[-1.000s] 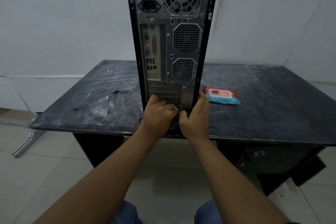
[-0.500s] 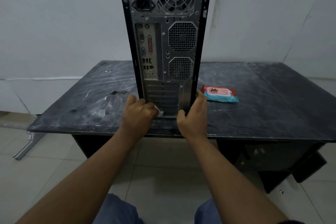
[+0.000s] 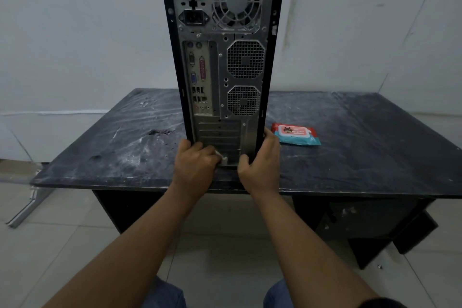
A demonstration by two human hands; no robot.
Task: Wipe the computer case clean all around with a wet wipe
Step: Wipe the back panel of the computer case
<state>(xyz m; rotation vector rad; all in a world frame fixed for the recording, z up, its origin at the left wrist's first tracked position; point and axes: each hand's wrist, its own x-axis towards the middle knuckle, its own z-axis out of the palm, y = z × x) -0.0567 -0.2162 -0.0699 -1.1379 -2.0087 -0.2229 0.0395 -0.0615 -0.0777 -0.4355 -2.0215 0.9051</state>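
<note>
A black computer case (image 3: 222,57) stands upright near the front edge of a dark table (image 3: 362,152), its grey rear panel with fans and ports facing me. My left hand (image 3: 195,162) holds a white wet wipe (image 3: 221,156) against the bottom left of that panel, by the slot covers. Most of the wipe is hidden under the fingers. My right hand (image 3: 262,162) grips the case's lower right edge, thumb on the rear panel and fingers round the side.
A red and blue pack of wet wipes (image 3: 296,134) lies flat on the table just right of the case. The tabletop is smeared with white dust. A white wall rises behind. A metal bar (image 3: 25,210) lies on the tiled floor at the left.
My left hand with the wipe slid left along the bottom of the rear panel, from the middle to the left corner. The right hand kept its hold on the right edge.
</note>
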